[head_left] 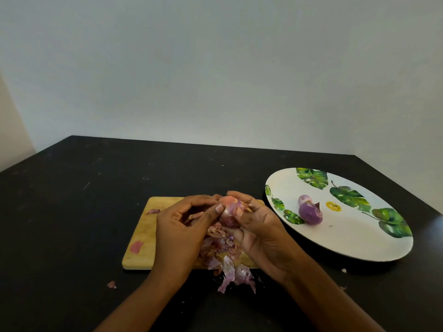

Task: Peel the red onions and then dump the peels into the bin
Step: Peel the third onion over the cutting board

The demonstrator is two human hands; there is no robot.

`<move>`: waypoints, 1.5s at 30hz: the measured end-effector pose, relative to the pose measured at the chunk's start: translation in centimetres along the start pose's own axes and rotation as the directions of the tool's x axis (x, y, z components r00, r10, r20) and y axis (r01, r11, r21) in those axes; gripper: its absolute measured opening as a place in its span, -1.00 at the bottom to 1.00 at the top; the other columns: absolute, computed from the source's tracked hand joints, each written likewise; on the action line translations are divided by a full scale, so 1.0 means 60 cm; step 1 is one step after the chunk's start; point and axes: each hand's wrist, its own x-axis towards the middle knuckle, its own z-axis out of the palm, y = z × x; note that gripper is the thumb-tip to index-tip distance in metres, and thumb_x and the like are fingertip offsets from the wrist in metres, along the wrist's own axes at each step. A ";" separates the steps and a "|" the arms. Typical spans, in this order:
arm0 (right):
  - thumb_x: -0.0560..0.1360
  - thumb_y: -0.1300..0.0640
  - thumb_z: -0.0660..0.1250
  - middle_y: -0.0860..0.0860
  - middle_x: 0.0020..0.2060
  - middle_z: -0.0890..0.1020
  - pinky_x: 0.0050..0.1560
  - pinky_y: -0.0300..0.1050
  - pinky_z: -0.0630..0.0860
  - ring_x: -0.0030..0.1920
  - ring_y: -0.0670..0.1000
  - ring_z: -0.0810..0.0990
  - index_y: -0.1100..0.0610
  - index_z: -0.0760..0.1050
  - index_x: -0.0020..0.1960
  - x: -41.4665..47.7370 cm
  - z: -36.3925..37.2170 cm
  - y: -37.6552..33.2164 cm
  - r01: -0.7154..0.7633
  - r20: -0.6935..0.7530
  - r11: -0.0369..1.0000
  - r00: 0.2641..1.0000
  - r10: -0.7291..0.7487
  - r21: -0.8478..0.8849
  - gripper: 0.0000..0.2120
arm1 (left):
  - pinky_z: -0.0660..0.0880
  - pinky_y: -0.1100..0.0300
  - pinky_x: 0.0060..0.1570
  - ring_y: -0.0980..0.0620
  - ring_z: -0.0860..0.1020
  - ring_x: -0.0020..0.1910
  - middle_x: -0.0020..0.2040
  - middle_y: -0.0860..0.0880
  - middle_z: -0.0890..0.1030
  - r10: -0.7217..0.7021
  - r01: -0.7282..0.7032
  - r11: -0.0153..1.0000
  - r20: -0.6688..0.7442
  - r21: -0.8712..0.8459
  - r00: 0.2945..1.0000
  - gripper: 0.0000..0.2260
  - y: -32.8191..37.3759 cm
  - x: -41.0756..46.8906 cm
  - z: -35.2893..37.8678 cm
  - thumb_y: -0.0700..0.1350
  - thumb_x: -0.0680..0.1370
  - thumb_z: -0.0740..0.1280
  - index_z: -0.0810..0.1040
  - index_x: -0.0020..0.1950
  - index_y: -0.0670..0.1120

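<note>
Both my hands hold one red onion [229, 213] above the wooden cutting board [141, 238]. My left hand [184, 226] curls round its left side with the thumb pressed on the skin. My right hand [261, 232] grips it from the right, fingers curled over the top. A pile of purple peels [227, 262] lies beneath my hands on the board and spills over its near edge onto the table. Two peeled onions [310, 213] sit on the white plate [354, 245] with green leaf prints at the right. No bin is in view.
The black table [72, 212] ends at a pale wall behind. Loose peel scraps lie on the board's left part [136, 246] and on the table near the front [111, 284].
</note>
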 end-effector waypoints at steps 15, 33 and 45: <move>0.20 0.34 0.57 0.32 0.09 0.59 -0.09 -0.04 0.63 0.05 0.22 0.66 0.23 0.54 0.03 0.005 -0.001 0.010 0.044 -0.123 0.997 0.991 -0.051 -0.057 -0.57 | 0.49 0.47 -0.10 0.32 0.57 -0.07 -0.05 0.22 0.58 0.342 -0.362 0.873 0.119 0.327 0.932 -0.81 -0.009 -0.007 -0.004 0.00 0.47 0.30 0.54 0.07 0.04; 0.22 0.31 0.55 0.11 0.07 0.66 0.12 0.15 0.57 0.14 0.15 0.63 0.10 0.57 0.04 0.002 -0.003 0.012 0.105 -0.034 0.910 0.991 -0.129 -0.401 -0.57 | 0.50 0.45 -0.20 0.26 0.61 -0.12 -0.10 0.20 0.64 0.161 -0.172 0.965 0.070 0.200 0.984 -0.75 -0.011 0.000 -0.007 0.16 0.43 0.30 0.60 0.00 0.07; 0.22 0.31 0.50 0.03 0.01 0.68 0.04 0.01 0.60 0.07 0.09 0.66 0.17 0.56 0.10 -0.001 -0.002 0.017 0.067 -0.066 0.879 0.992 -0.111 -0.473 -0.55 | 0.41 0.56 -0.18 0.26 0.55 -0.17 -0.23 0.10 0.63 0.354 -0.378 0.786 0.146 0.489 0.924 -0.75 -0.032 0.003 -0.017 -0.03 0.54 0.22 0.65 -0.07 -0.11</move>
